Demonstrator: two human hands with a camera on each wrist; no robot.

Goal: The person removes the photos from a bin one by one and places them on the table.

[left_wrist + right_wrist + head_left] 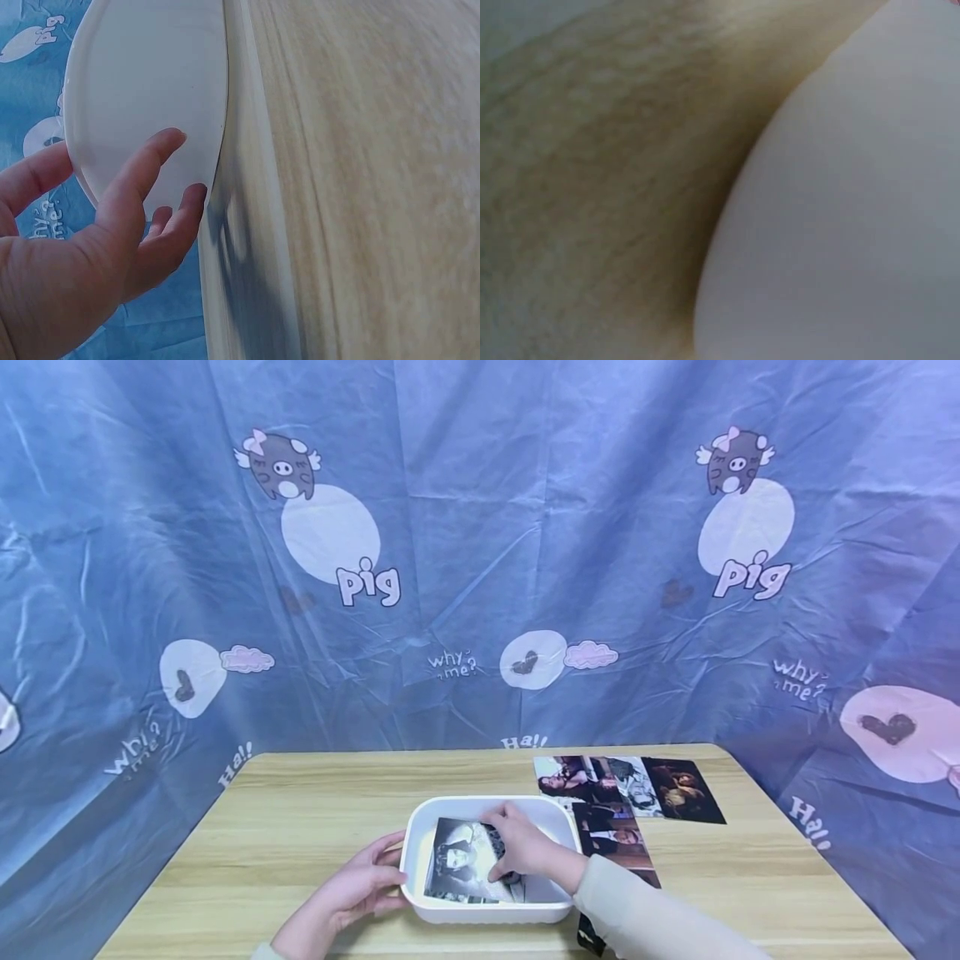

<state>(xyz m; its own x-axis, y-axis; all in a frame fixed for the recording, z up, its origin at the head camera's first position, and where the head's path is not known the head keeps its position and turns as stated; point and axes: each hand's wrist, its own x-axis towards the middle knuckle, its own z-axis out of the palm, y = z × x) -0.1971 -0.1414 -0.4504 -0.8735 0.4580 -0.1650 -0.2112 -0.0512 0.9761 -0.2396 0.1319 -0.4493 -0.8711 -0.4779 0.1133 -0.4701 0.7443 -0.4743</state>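
A white plastic box stands on the table, holding a small pile of photos. On top lies a black-and-white photo of a person with dark hair. My right hand reaches into the box, fingers at the photo's far edge and thumb nearer the front, gripping it; the palm hides its right part. At the box's left side my left hand holds on, thumb at the rim and fingers along the outer wall. In the right wrist view only the blurred box wall shows, not the hand.
Several printed photos lie right of the box, among them a dark one, a black-and-white one and a colour one. They partly overlap. The wooden table meets a blue curtain with pig prints behind.
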